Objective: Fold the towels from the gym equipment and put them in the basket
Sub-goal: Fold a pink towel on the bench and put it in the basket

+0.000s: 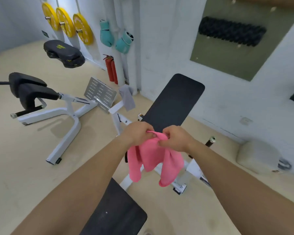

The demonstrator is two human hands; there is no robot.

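Pale gym flooring spreads under white-framed machines, with yellow plates point(82, 28) on the wall behind. We hold the pink towel point(153, 156) up in the air in front of the black incline pad point(173, 102). It is bunched at its top edge: our left grip point(137, 134) curls round one part of that edge, our right grip point(175, 139) pinches the part just beside it, and the rest hangs in loose lobes. We judge the folding of this one barely begun (no clean crease shows yet). A grey towel point(127, 97) lies draped over a white machine frame farther off, uncollected. We see no basket we can be sure of, so every drop-off seems left to do.
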